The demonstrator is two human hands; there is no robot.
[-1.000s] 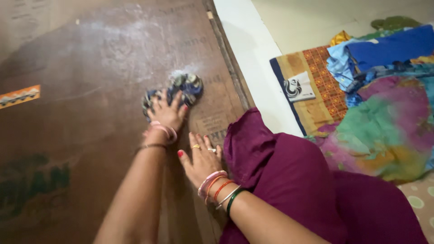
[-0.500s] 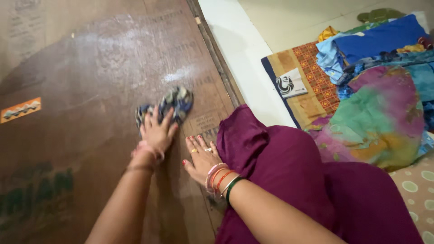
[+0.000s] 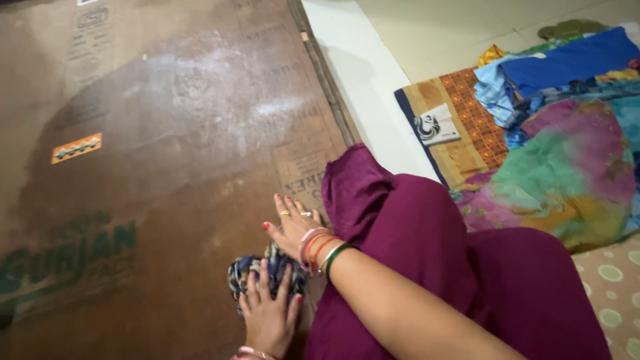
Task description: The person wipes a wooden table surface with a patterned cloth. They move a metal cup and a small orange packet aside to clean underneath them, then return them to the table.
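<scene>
Pressing down on one crumpled rag, dark blue with pale patches, the left hand lies flat over it with fingers spread. That single cloth sits near the lower edge of the brown board, close to the person's knee. Just beside and above it, the right hand rests palm-down on the board, fingers stretched out and slightly apart, gripping nothing; several bangles ring that wrist, and two finger rings show. One maroon garment covers the legs at the board's right edge.

One large sheet of plywood, printed here and there and bearing a single orange sticker, has a whitish dusty smear in its upper middle. Right of it runs a pale tiled floor. Further right lies a heap of coloured fabrics, and a dotted mat shows in the corner.
</scene>
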